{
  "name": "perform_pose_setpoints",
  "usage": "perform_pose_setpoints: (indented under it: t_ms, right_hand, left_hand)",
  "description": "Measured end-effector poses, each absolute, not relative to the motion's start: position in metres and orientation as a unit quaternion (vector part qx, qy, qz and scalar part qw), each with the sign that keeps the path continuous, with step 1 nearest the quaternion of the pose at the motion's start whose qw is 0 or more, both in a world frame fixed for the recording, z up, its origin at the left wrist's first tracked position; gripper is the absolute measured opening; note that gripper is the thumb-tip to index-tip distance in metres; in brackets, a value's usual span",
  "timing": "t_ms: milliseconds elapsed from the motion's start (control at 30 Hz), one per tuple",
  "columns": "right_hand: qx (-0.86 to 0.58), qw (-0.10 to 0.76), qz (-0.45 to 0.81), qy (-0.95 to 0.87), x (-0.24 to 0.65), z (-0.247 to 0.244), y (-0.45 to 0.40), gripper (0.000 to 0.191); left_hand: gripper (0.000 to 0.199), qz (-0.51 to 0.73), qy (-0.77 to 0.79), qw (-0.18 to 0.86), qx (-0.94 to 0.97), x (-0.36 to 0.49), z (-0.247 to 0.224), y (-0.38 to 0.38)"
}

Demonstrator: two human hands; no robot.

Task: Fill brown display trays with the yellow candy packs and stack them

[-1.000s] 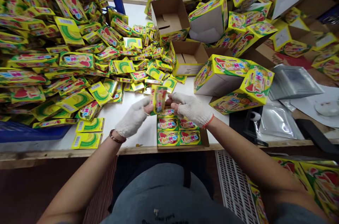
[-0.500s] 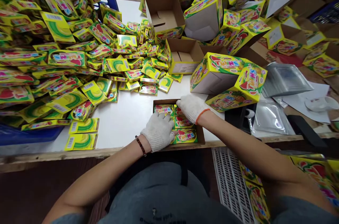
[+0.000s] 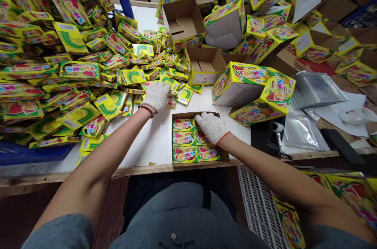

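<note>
- Left hand (image 3: 157, 96) had moved from the carton to the pile (image 3: 79, 70), upper left; fingers bent over it, grasp hidden.
- Packs (image 3: 185, 154) lay in the open carton (image 3: 225, 156), lower centre, long axes left-right, lettering upright.
- Right hand (image 3: 210, 126) curled over the upper-right packs; whether gripping could not be told.

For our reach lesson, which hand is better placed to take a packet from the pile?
Likely the left hand: it is at the pile, while the right hand is at the open box.
</note>
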State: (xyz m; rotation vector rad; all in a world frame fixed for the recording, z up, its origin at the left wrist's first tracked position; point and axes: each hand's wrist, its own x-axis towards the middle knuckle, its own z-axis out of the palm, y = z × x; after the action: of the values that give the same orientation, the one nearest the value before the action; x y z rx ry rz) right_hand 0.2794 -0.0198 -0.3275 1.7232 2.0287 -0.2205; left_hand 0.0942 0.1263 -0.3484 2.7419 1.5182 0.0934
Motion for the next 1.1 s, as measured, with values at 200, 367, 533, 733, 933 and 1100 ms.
perform_pose_setpoints:
  t_ms: [200,367,533,733,933,1100]
  right_hand:
    - [0.633,0.223,-0.064,0.739,0.286,-0.336,-0.029,0.048]
    - [0.627,0.224,-0.055,0.744,0.282,-0.353,-0.037,0.050]
    - [0.623,0.222,-0.094,0.744,0.285,-0.348,-0.034,0.045]
    - [0.635,-0.064,-0.292,0.712,0.308,-0.323,-0.032,0.039]
    - [0.544,-0.205,-0.305,0.754,0.306,-0.281,-0.036,0.042]
    - [0.543,-0.003,-0.375,0.752,0.296,-0.308,-0.059,0.023]
  left_hand:
    - [0.026,0.025,0.490,-0.001,0.871,0.094,-0.352,0.118]
    - [0.022,0.204,0.507,0.110,0.830,0.074,-0.341,0.087]
    - [0.028,0.381,0.471,0.418,0.677,0.064,-0.330,0.042]
    - [0.039,0.397,0.422,0.613,0.538,0.073,-0.331,0.005]
    - [0.018,0.341,0.390,0.438,0.734,0.095,-0.322,-0.020]
    - [0.021,0.337,0.461,0.324,0.754,0.073,-0.334,-0.037]
